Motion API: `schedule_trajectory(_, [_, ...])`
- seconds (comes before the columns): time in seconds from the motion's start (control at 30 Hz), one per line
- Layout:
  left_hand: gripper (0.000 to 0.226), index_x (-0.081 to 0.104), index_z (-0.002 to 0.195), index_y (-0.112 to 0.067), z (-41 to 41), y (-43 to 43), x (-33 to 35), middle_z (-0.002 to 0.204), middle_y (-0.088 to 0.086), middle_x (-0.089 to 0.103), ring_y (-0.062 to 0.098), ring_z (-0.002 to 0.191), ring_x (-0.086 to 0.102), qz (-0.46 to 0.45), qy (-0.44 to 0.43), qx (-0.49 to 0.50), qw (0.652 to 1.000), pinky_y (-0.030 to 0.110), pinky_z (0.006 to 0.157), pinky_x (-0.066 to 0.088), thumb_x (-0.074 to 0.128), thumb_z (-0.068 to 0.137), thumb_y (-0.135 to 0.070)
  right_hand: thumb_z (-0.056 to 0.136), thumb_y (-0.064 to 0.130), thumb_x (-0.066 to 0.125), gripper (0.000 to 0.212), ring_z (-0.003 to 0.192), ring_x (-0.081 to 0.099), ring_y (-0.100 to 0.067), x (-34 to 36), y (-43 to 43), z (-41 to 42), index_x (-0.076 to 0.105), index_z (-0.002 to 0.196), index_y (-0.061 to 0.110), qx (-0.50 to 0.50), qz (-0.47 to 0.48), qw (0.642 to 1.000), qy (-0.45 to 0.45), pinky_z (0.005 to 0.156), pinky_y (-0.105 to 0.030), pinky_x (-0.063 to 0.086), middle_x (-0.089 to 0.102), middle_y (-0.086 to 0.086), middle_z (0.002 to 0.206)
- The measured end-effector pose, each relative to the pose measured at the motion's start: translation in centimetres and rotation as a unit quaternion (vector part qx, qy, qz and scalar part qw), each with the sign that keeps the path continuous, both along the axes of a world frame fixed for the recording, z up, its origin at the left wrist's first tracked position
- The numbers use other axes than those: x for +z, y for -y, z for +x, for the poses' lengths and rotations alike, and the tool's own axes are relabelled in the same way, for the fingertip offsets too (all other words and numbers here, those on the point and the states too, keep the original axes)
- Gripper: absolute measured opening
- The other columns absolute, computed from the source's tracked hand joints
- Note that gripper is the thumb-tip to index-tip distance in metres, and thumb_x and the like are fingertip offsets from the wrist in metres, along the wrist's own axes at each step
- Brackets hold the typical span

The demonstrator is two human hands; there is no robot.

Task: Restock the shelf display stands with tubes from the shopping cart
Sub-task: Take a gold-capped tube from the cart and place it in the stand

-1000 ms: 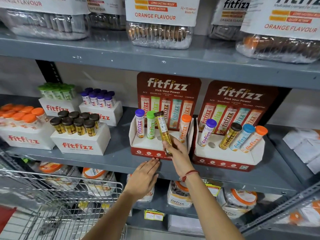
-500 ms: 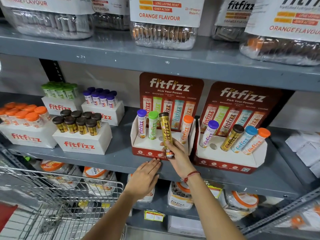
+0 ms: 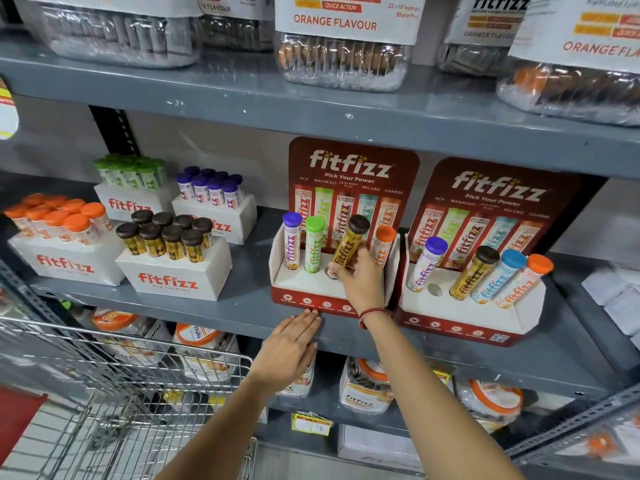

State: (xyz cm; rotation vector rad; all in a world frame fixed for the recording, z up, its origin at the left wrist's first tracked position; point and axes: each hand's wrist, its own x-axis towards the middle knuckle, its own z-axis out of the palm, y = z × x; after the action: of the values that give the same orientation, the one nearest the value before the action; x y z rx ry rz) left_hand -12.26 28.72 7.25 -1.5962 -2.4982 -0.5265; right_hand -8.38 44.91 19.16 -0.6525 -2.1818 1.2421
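Observation:
My right hand grips a yellow tube with a dark brown cap, tilted, its bottom end at the third hole of the left red display stand. That stand also holds a purple-capped tube, a green-capped tube and an orange-capped tube. My left hand lies flat, fingers together, against the shelf's front edge under the stand. The right display stand holds several tubes, with one hole open. The wire shopping cart stands at the lower left.
White fitfizz boxes full of orange, brown, green and purple capped tubes fill the shelf's left side. Plastic tubs of lozenges sit on the shelf above. Jars stand on the shelf below. White packets lie at far right.
My right hand has moved the yellow tube up from the stand's front edge into the stand, tilting it right, bottom end at the third hole. My left hand stays on the shelf edge.

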Motion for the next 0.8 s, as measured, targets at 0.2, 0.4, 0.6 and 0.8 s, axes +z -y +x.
schedule_trajectory(0.2, [0.062,0.050,0.133,-0.007,0.0,0.1,0.0,0.134,0.008,0.053,0.020,0.125,0.046,-0.005,0.009,0.002,1.000,0.041,0.105,0.036,0.013,0.099,-0.042,0.083,0.017,0.067,0.029,0.097,0.063,-0.028,-0.4,-0.4,-1.1,0.055,0.102,-0.001,-0.021,0.069,0.996,0.045,0.077,-0.027,0.046,0.068,-0.016,0.102])
schedule_trajectory(0.4, [0.061,0.050,0.132,-0.007,0.1,0.1,0.1,0.134,0.009,0.053,0.021,0.125,0.046,0.001,0.023,0.002,1.000,0.043,0.103,0.037,0.013,0.099,-0.042,0.081,0.017,0.070,0.035,0.104,0.064,-0.030,-0.1,-0.6,-2.0,0.055,0.108,0.000,0.001,0.093,0.992,0.085,0.090,-0.036,0.049,0.069,-0.017,0.110])
schedule_trajectory(0.6, [0.061,0.048,0.134,-0.008,0.1,0.1,0.2,0.136,0.007,0.051,0.019,0.127,0.044,-0.014,0.023,0.006,1.000,0.040,0.107,0.030,0.012,0.099,-0.043,0.081,0.015,0.070,0.041,0.114,0.060,-0.031,-0.7,-0.5,-2.0,0.054,0.116,0.001,0.019,0.061,0.990,0.124,0.099,-0.039,0.047,0.065,-0.018,0.119])
schedule_trajectory(0.8, [0.061,0.048,0.134,-0.008,0.1,0.1,0.2,0.137,0.007,0.051,0.018,0.127,0.043,-0.032,0.023,0.008,0.999,0.039,0.108,0.026,0.012,0.099,-0.043,0.083,0.016,0.067,0.040,0.117,0.057,-0.032,-0.6,-0.5,-1.9,0.053,0.118,0.000,0.025,0.056,0.987,0.146,0.100,-0.037,0.043,0.063,-0.018,0.123])
